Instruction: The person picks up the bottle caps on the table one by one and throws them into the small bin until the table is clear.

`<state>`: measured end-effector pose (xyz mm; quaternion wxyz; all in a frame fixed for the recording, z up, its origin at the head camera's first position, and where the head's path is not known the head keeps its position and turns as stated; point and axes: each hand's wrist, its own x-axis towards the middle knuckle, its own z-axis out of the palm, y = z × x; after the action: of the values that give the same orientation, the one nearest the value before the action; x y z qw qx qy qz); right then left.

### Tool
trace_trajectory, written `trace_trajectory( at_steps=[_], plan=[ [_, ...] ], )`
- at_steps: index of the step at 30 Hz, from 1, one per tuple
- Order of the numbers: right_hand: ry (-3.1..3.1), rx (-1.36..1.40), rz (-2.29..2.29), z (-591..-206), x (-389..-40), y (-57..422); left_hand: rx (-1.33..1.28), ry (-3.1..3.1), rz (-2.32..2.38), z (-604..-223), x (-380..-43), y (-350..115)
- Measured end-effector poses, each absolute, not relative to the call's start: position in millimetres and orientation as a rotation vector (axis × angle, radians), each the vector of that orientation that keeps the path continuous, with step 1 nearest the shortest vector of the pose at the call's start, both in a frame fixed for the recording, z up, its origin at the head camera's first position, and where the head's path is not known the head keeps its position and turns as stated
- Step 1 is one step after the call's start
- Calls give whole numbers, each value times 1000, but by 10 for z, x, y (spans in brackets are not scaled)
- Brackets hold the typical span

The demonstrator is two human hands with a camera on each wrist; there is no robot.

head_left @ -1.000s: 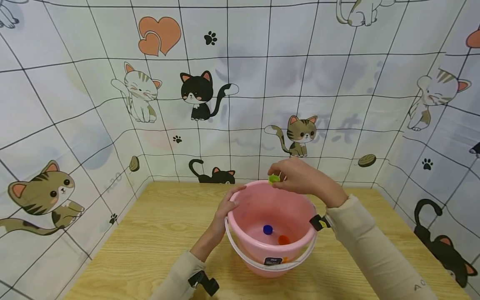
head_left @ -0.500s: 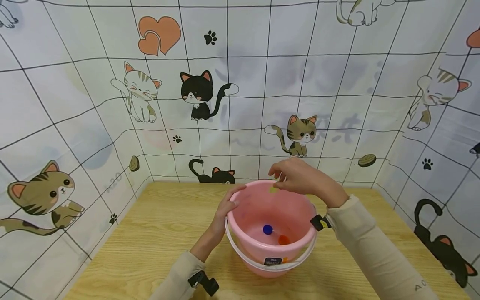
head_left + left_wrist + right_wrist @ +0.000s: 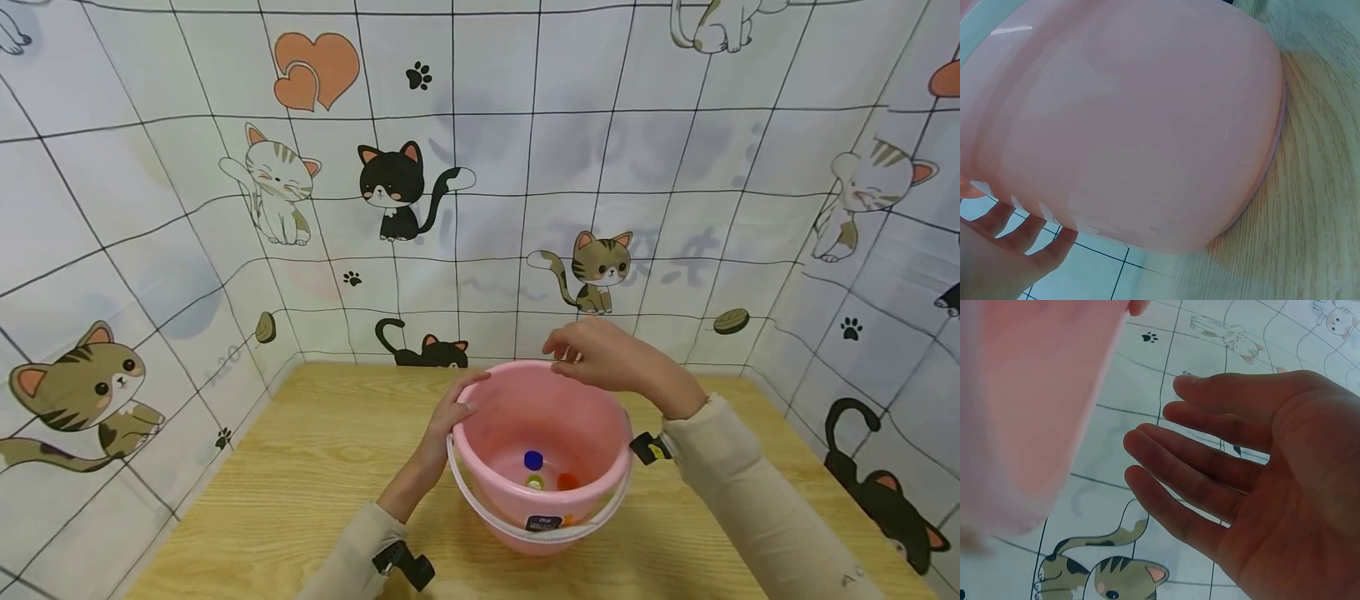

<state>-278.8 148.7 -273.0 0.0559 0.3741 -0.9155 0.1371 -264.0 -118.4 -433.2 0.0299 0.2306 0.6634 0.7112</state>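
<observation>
A pink plastic bucket point(image 3: 502, 500) stands upright on the table, its white handle point(image 3: 517, 533) hanging down at the front. My left hand point(image 3: 438, 429) grips the bucket's left rim, thumb over the rim on the inside; in the left wrist view its fingers point(image 3: 1054, 250) lie along the outer wall. Inside, at the bottom, are a blue bottle cap point(image 3: 533, 460), a green bottle cap point(image 3: 534, 482) and an orange-red bottle cap point(image 3: 567, 482). Over the far right rim hovers my right hand point(image 3: 611, 358). The right wrist view shows its fingers point(image 3: 1197, 487) loosely bent, holding nothing.
The wood-grain table point(image 3: 337, 467) extends around the bucket. Behind and at both sides rises a white cloth point(image 3: 487, 233) with a black grid and cartoon cats. A black wrist camera point(image 3: 405, 565) sits on the left sleeve, another camera point(image 3: 649, 448) on the right.
The green bottle cap has left my right hand and dropped to the bucket's bottom beside the blue one. The right hand has shifted slightly right; the left hand keeps its hold on the rim.
</observation>
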Motion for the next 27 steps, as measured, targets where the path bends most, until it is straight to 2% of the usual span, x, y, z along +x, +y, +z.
trace_trajectory(
  at_steps=[13, 22, 27],
  plan=[
    [-2783, 927, 479, -2936, -2740, 2052, 745, 2050, 2157, -4315, -2614, -1270],
    [-2818, 856, 465, -3154, -2700, 2458, 737, 2127, 2152, -4334, -2632, -1270],
    [-2858, 847, 462, -3301, -2695, 2653, 706, 2176, 2119, -4399, -2632, -1425]
  ],
)
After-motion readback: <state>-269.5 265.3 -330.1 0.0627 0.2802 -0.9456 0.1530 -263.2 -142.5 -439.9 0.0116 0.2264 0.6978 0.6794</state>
